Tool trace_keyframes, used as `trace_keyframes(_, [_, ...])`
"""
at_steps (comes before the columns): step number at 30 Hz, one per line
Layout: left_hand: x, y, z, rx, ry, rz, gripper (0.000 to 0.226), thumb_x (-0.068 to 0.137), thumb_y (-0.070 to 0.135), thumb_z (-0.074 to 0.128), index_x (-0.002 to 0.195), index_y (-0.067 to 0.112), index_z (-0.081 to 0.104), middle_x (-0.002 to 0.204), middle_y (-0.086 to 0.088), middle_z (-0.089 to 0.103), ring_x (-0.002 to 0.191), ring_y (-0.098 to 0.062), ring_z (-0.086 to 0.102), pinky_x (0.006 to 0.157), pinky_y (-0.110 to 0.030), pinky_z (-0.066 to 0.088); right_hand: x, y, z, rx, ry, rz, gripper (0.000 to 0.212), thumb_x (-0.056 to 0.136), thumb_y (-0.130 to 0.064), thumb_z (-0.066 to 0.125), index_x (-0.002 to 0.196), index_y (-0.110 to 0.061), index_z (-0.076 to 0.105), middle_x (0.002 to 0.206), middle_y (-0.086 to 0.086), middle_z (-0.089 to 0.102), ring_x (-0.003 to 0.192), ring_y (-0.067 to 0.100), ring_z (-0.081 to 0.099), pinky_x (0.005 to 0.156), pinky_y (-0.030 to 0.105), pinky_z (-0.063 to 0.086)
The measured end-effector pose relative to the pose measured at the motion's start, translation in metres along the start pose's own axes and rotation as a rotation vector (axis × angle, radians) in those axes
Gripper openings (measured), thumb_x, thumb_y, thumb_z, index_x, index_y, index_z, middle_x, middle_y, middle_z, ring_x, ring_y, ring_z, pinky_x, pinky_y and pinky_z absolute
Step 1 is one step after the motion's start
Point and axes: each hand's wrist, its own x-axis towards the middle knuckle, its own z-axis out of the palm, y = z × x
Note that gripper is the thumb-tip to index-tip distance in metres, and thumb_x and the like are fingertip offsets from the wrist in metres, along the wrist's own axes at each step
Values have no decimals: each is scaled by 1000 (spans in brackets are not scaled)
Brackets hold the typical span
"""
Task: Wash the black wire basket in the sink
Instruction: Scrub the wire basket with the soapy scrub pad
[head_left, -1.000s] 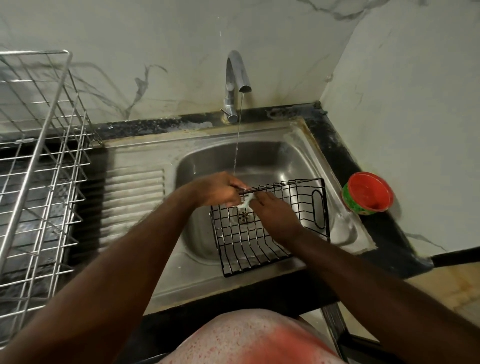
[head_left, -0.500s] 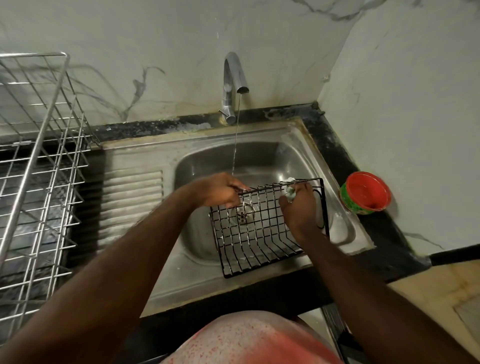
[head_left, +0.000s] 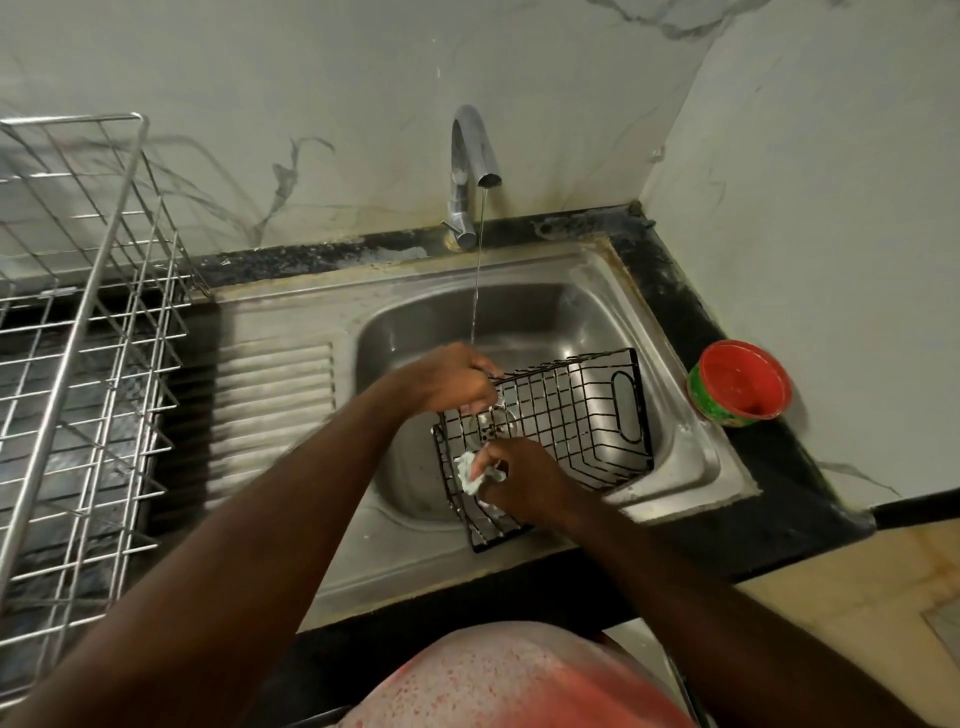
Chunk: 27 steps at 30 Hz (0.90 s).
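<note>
Centrally, the left hand (head_left: 452, 378) curls over the far rim of the black wire basket (head_left: 566, 415), tilted in the sink (head_left: 691, 467); the right hand (head_left: 524, 480) pinches a pale sponge (head_left: 470, 472) against its near-left wires.

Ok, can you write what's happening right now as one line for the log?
step: scrubbing | left hand: grips black wire basket rim | right hand: holds soapy scrubber on basket's near side | faucet: running | basket: in sink
</note>
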Motion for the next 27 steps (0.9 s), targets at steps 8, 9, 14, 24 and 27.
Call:
trace_keyframes(8, [20,15,-1,-139,-59,-176,3,75,5,60,73,6,61,124,-9,62,109,-25,58,79,-40,51,-21,-30,-3,249,77,66,14,87,-26,68,83,-13,68,71,-6,64,62,-1,56,61,17,44])
trace_keyframes(9, [21,18,-2,-173,-74,-219,3,75,6,60,74,8,61,126,-9,59,109,-27,57,73,-39,51,-23,-32,-7,243,72,53,14,89,-26,67,86,-12,68,73,-5,65,63,-1,58,59,15,45])
trace_keyframes(14, [23,33,-12,-260,-310,-396,43,90,25,59,130,10,50,133,-22,51,110,-42,58,85,-54,56,-28,-37,-45,204,51,-24,23,95,-30,60,83,-12,68,70,-1,65,63,12,62,60,26,52])
trace_keyframes(24, [1,40,-12,-298,-104,26,81,72,88,51,133,36,61,153,0,47,142,-22,41,116,-47,28,-23,-30,-142,328,-165,14,28,89,-38,63,74,-15,69,69,5,67,60,19,62,63,32,50])
trace_keyframes(27, [0,49,-7,-323,24,241,57,81,70,61,98,18,78,108,-6,75,101,-20,69,105,-43,44,-19,-29,-156,317,-183,-45,41,86,-42,65,76,-3,65,69,7,64,60,17,57,65,31,46])
